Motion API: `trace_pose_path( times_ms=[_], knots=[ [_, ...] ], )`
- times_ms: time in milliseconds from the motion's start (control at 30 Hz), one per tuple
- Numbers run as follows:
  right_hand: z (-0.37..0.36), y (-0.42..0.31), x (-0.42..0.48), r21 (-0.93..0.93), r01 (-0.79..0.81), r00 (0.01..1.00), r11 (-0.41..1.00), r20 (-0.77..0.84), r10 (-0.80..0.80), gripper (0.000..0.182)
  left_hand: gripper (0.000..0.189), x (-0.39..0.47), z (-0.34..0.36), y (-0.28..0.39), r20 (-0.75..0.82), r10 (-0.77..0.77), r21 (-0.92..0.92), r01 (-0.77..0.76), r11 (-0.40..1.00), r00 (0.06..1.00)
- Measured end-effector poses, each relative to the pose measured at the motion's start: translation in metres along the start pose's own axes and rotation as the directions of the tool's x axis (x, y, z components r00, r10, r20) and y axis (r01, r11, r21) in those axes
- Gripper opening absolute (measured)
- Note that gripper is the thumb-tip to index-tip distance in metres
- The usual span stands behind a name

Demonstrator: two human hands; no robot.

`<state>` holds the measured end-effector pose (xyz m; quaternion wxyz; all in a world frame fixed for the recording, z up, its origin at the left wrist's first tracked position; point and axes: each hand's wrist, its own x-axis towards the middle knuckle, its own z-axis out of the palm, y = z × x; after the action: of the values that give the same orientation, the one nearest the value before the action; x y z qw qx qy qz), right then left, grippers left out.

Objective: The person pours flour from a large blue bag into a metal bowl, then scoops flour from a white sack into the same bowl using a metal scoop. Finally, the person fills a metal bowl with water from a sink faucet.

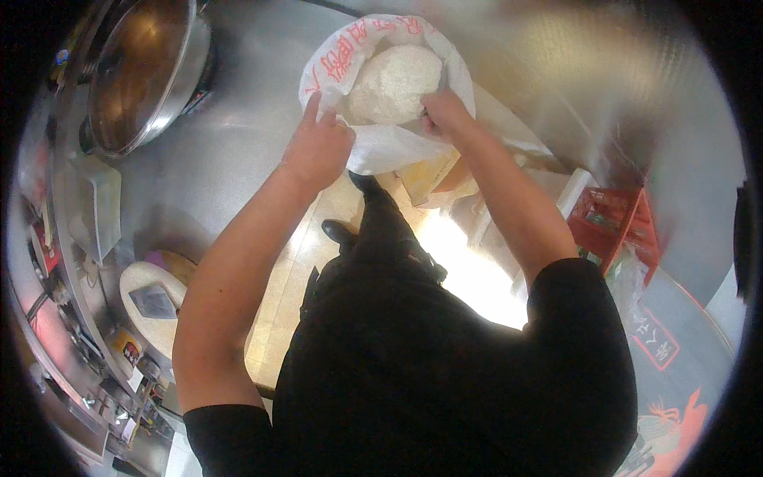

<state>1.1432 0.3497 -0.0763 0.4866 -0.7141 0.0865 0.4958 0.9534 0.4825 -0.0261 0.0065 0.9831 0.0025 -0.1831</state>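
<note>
Before me is a white sack with its rim folded outward and red writing on it. Inside lies a rounded, pale mass that looks like flour or dough. My left hand grips the sack's near left rim, its index finger stretched along the fold. At the right of the opening, my right hand is curled inside the sack against the pale mass. A small dark spot shows at its fingers; whether they hold something cannot be made out.
A large round metal pan stands on the steel surface at upper left. Yellow cardboard lies below the sack. A red plastic crate is at right. At left are an oval pale board or lid and a translucent container.
</note>
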Motion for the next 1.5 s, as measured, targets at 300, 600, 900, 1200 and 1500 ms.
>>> trace_pose_path(
  times_ms=[300, 600, 900, 1200, 1500],
  knots=[
    [-0.002, 0.010, -0.022, 0.070, -0.038, 0.999, 0.997, -0.011, 0.039, 0.006, 0.028, -0.029, 0.001, 0.020, -0.229, -0.054, -0.121, 0.026, 0.992, 0.972],
    [-0.019, 0.015, -0.030, -0.054, 0.037, 0.999, 0.998, 0.016, -0.036, 0.018, 0.033, -0.185, 0.020, 0.062, -0.241, -0.703, -0.713, 0.369, 0.596, 0.669],
    [-0.051, 0.031, 0.020, 0.109, 0.066, 0.996, 0.992, 0.056, -0.072, 0.017, 0.031, -0.385, 0.177, 0.183, 0.313, -0.940, -0.738, 0.658, -0.150, 0.137],
    [-0.024, -0.004, -0.015, 0.182, 0.054, 0.933, 0.982, 0.341, -0.115, 0.012, 0.021, -0.586, 0.383, 0.235, 0.736, -0.557, -0.573, 0.085, -0.815, -0.386],
    [-0.021, 0.001, -0.006, 0.404, 0.096, 0.969, 0.910, 0.172, -0.179, 0.013, 0.044, -0.735, 0.432, 0.161, 0.761, -0.307, -0.537, -0.821, 0.196, -0.571]
  ],
)
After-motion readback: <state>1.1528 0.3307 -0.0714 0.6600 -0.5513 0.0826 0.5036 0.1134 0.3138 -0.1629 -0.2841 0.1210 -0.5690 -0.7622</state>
